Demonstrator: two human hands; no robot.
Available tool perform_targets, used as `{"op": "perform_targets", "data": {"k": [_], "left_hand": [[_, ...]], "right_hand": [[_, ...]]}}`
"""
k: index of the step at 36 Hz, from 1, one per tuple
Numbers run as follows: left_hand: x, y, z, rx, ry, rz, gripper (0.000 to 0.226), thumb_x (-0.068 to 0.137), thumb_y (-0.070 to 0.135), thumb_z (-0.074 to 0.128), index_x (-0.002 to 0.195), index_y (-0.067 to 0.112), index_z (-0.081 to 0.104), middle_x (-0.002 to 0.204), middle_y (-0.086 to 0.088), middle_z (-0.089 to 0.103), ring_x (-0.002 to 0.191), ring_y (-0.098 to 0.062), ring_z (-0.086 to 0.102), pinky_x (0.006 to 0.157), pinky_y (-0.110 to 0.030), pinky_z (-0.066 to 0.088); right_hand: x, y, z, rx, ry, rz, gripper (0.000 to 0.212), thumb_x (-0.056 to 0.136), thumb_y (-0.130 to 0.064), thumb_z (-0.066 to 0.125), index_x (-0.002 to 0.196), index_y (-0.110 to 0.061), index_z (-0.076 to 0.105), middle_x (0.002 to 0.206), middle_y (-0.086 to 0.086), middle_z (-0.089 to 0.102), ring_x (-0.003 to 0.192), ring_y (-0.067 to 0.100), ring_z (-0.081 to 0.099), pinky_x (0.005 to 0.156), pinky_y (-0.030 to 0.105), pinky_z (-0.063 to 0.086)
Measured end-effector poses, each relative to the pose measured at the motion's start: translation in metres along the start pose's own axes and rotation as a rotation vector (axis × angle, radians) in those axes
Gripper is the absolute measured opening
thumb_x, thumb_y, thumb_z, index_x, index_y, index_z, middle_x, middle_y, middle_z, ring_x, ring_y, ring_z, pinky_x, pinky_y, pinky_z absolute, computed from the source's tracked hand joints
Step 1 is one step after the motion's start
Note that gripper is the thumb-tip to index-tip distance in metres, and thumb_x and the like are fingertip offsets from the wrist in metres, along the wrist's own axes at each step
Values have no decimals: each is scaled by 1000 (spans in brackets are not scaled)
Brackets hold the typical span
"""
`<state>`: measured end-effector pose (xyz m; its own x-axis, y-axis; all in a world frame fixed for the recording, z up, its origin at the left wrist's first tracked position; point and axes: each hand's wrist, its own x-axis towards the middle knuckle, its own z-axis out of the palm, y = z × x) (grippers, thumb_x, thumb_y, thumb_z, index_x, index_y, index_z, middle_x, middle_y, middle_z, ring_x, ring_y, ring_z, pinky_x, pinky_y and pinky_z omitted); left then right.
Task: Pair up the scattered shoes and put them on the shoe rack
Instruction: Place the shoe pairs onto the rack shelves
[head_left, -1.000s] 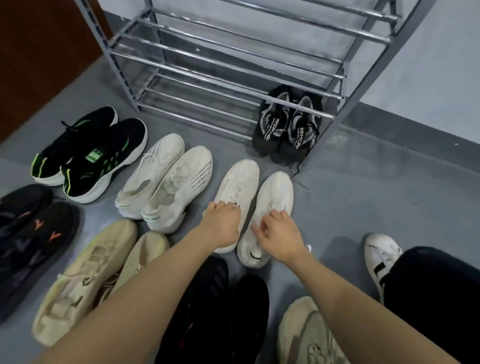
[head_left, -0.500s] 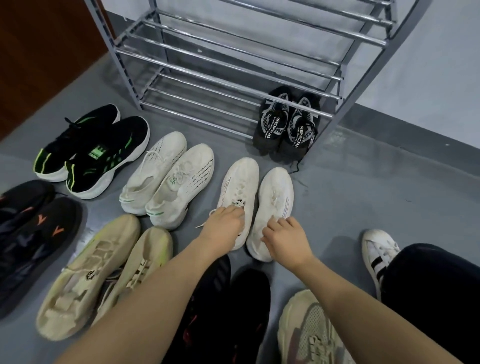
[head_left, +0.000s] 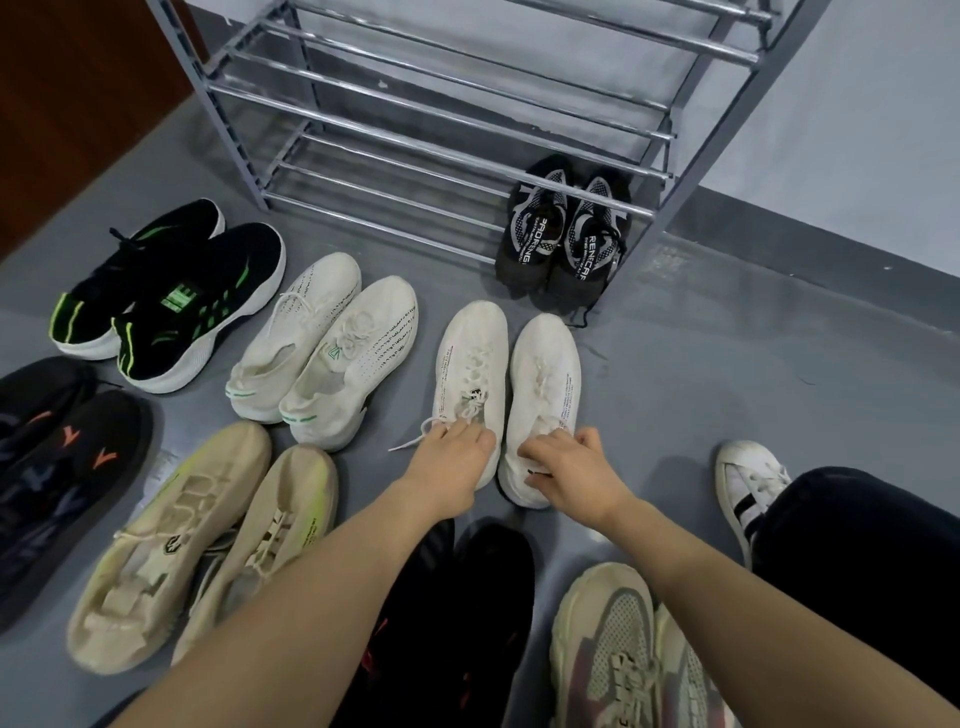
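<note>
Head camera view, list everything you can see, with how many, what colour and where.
shoe rack: one, silver metal, against the wall
grey-black sneakers: pair, on the rack's bottom shelf, right end
black-green sneakers: pair, floor left
white-green sneakers: pair, floor centre-left
white sneakers: pair, centre
beige sneakers: pair, lower left
black-orange sneakers: pair, far left
black shoes: pair, bottom centre
cream-grey sneakers: pair, bottom right
worn white shoe: one, right
left hand, right hand: each on a white sneaker's heel

Grey floor (head_left: 753, 374) carries paired sneakers; the shoe rack (head_left: 467, 135) holds one dark pair (head_left: 563, 234).
</note>
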<state>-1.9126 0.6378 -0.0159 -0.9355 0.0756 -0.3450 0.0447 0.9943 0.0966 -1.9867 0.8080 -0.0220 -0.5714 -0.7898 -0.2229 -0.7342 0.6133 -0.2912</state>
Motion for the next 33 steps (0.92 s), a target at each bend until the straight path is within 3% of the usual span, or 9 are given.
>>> {"op": "perform_targets", "data": {"k": [4, 10, 17, 28, 33], "left_hand": [[2, 4, 2, 62, -1, -15, 52, 82, 9, 60, 128, 9, 36, 131, -8, 43, 123, -25, 40, 102, -35, 29], [1, 10, -1, 105, -18, -46, 55, 81, 4, 59, 130, 8, 34, 131, -10, 43, 123, -27, 40, 101, -38, 30], [0, 11, -6, 47, -13, -66, 47, 83, -2, 55, 126, 8, 38, 130, -10, 45, 123, -25, 40, 93, -32, 38], [-12, -3, -39, 65, 45, -86, 43, 81, 6, 59, 120, 10, 41, 123, -9, 51, 117, -24, 45, 89, -31, 41], [-23, -11, -57, 108, 67, -81, 47, 81, 8, 60, 124, 8, 39, 127, -12, 47, 121, -26, 42, 92, -32, 41]], "right_hand": [[-3, -1, -4, -39, -146, 55, 53, 81, -34, 65, 130, -27, 45, 125, -12, 53, 114, 17, 41, 75, 29, 13], [-10, -5, 8, -184, -224, 84, 68, 75, -21, 66, 134, -19, 32, 133, -1, 41, 116, 24, 39, 89, 33, 24], [-2, -13, 17, -250, -163, 141, 52, 83, -23, 58, 129, -12, 37, 127, 6, 48, 115, 28, 45, 94, 36, 28], [9, -26, -21, -103, -112, -3, 32, 76, -9, 55, 107, -9, 44, 109, 8, 55, 100, 29, 48, 81, 34, 31], [16, -39, -39, -85, -116, -54, 30, 73, -7, 53, 101, -11, 44, 105, 7, 55, 98, 28, 48, 84, 35, 33]]}}
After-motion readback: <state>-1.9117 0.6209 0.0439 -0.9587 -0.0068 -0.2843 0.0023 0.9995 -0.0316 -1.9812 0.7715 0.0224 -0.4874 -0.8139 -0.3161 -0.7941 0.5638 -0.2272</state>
